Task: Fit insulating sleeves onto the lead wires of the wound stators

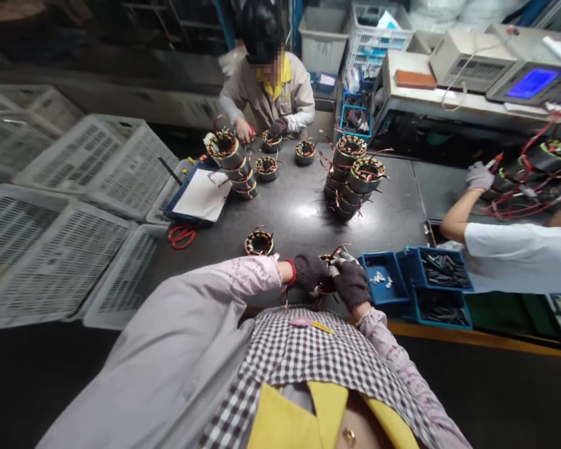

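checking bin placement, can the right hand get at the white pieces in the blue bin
Probably yes: the right hand is beside the open blue bin and nothing visible blocks the white pieces, though it's busy at a wound ring.

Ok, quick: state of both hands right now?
Left hand: closed on the side of a wound stator.
Right hand: at the same stator's wires; whether it grips one cannot be told.
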`<state>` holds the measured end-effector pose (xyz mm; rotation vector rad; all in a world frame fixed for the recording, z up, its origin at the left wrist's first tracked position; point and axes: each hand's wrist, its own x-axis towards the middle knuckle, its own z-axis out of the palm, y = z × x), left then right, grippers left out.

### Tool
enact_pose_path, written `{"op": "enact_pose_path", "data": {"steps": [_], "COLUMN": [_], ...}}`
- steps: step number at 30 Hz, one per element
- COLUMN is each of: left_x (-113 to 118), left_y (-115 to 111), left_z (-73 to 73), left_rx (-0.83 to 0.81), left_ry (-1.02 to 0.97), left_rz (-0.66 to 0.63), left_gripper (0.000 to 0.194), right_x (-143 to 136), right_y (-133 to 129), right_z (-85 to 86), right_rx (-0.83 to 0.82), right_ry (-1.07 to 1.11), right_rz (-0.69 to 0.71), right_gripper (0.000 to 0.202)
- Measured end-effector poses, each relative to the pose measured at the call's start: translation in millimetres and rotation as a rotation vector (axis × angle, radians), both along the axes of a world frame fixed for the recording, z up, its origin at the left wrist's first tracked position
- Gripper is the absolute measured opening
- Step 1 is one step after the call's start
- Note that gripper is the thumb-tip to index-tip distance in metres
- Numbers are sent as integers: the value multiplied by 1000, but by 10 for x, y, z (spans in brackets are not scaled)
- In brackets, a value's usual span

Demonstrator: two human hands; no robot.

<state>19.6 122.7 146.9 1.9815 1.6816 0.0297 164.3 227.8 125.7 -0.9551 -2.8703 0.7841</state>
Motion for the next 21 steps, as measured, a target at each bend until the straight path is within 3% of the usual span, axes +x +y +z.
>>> {"op": "enact_pose_path", "data": {"steps": [4, 8, 11, 15, 21], "left_x": [96, 278, 288, 134, 108], "left_y": [-189, -326, -366, -375, -425], "left_z": [-140, -207, -168, -109, -163], "left_rx": [132, 195, 177, 104, 117], "left_ry": [-41, -76, -131, -265, -314], "left_rz": [111, 238, 357, 404, 486], "left_gripper": [28, 28, 30, 25, 25], "right_x": [-129, -255, -306, -270, -155], "right_y": [-5, -15, 1, 36, -19], "right_z": [-76, -65, -44, -22, 41], "right_rx": [-15, 12, 31, 115, 174], "right_ry": [22, 8, -8, -48, -106], "right_rz": [-92, -97, -66, 37, 154], "right_gripper": [22, 16, 14, 19, 28]}}
